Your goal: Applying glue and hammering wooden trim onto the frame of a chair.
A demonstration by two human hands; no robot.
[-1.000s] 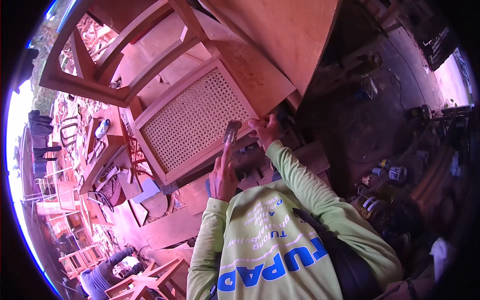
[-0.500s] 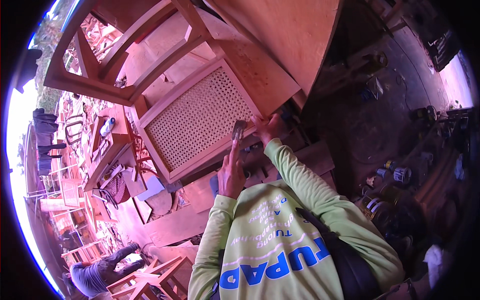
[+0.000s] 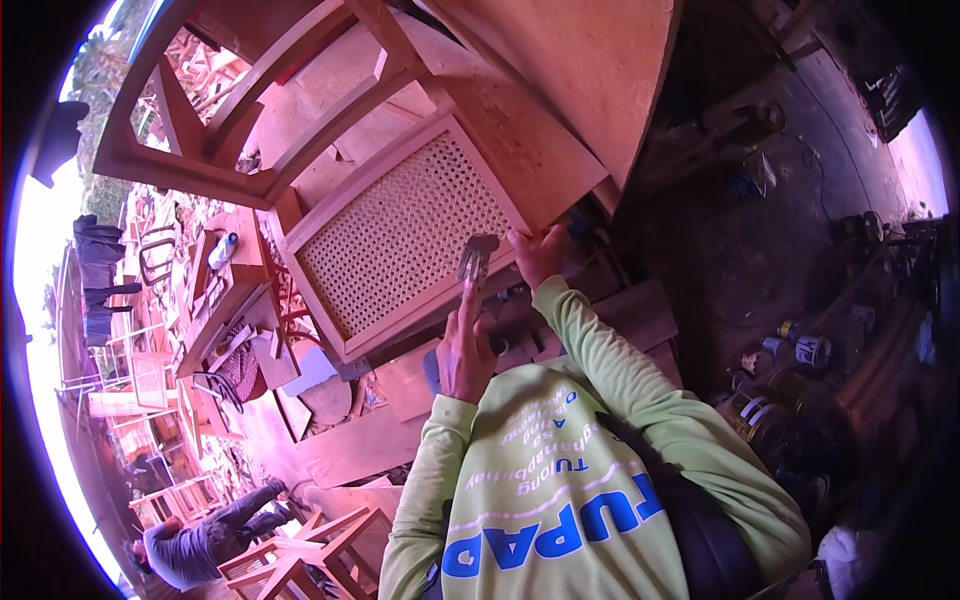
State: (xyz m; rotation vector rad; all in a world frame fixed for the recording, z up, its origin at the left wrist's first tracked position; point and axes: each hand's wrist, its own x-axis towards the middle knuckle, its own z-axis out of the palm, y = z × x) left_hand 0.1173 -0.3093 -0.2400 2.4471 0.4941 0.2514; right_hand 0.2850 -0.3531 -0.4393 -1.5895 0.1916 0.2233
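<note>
A wooden frame with a woven cane panel (image 3: pixel 400 235) lies before me, joined to or resting against a larger wooden chair frame (image 3: pixel 270 180) with curved rails. In my left hand (image 3: pixel 464 360) is a short tool (image 3: pixel 479 256) with a broad, dark, flat head, its forefinger stretched along the handle. That head is over the panel's near right edge; whether it touches is unclear. My right hand (image 3: pixel 538 256) is closed at the panel's near right corner, fingertips on the wooden rim. Anything small between those fingers is hidden.
A large curved plywood sheet (image 3: pixel 560 70) rises behind the panel. Wood scraps and a small bottle (image 3: pixel 222 250) lie to the left. At lower left, another person (image 3: pixel 200 545) bends near a wooden stool frame (image 3: pixel 310 555). Cans (image 3: pixel 808 350) stand in shadow at right.
The tool in my left hand has tilted, so its head now shows broader over the cane. My right hand stays at the corner. The whole view has shifted slightly.
</note>
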